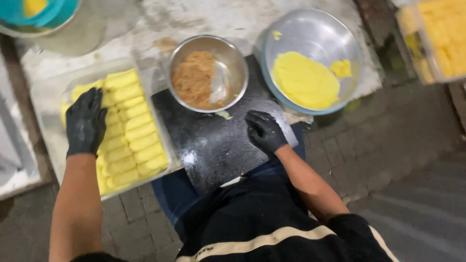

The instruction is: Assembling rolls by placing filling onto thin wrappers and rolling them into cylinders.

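Note:
Both my hands wear black gloves. My left hand (pixel 86 121) rests flat on the yellow rolls (pixel 133 131) packed in rows in a clear tray (pixel 48 104) at the left. My right hand (pixel 264 131) lies with curled fingers on a shiny black board (pixel 213 145) in front of me and holds nothing that I can see. Beyond the board stands a small steel bowl (pixel 238 63) with brown shredded filling (pixel 194 80) and a spoon (pixel 221 85). To its right a larger steel bowl (pixel 335 34) holds yellow dough (pixel 305 81).
A clear container of yellow pieces (pixel 439 41) stands at the top right. A teal bowl (pixel 39 14) sits at the top left corner. The things rest on a worn white surface (pixel 228 19) low over a paved brick floor (pixel 388 145).

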